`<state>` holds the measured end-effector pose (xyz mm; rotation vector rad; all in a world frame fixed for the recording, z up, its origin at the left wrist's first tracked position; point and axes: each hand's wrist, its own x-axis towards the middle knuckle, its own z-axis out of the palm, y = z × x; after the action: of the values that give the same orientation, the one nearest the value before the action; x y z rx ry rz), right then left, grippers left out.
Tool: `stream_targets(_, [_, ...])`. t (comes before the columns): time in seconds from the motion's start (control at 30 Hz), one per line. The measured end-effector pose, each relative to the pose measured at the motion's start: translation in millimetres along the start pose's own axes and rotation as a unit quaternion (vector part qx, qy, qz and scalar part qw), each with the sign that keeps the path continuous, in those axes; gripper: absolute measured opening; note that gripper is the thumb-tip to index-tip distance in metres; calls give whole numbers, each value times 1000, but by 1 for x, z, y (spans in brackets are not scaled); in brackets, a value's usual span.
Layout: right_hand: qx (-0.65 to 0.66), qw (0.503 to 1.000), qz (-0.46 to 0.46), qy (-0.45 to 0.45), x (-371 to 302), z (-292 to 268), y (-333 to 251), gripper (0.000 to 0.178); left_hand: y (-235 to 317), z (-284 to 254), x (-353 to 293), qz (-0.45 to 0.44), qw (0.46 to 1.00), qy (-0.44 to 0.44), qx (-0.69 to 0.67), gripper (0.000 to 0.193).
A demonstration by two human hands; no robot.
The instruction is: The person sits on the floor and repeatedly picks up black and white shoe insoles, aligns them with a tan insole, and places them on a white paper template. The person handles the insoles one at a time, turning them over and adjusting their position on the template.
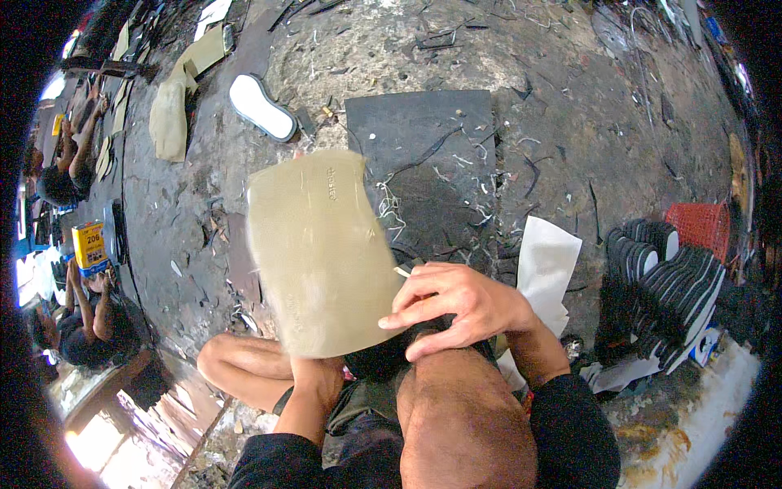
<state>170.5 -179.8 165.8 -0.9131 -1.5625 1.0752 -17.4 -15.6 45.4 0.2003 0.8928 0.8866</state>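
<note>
A tan, rubber-like sheet (322,253) with faint embossed marks is held up in front of me, slightly blurred. My left hand is mostly hidden behind its lower edge; the wrist (318,381) shows there, and the hand appears to grip the sheet. My right hand (460,306) rests over my raised knee, fingers loosely curled beside the sheet's right edge. A thin white stick (401,271), like a cigarette, pokes out from its fingers. Beyond the sheet, a dark flat mat (419,114) lies on the floor, strewn with threads and scraps.
A white-topped shoe sole (262,107) lies beyond the sheet, near tan offcuts (169,118). At right are a white sheet piece (550,261), stacked dark soles (680,293) and a red basket (699,228). Another person's hands (94,281) are by a yellow-blue tin (91,246) at left.
</note>
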Motion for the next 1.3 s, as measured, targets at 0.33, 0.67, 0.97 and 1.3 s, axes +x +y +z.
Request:
stream_targets(0.33, [-325,928,-32,178,72,-29,16,28,14,62,20,-95,861,-479,-140,39])
stream_targets(0.67, [-181,948,-23,262,56,-9,-10,21,5,88,-50,-86,893,-405,-179,50])
stream_targets(0.97, [-18,928,117,353,64,8,-13,28,-18,101,-52,-18,823,-458,-335,47])
stream_targets(1.3, [82,894,224,379,65,14,-12,33,-11,86,-36,37,833,-481,-270,48])
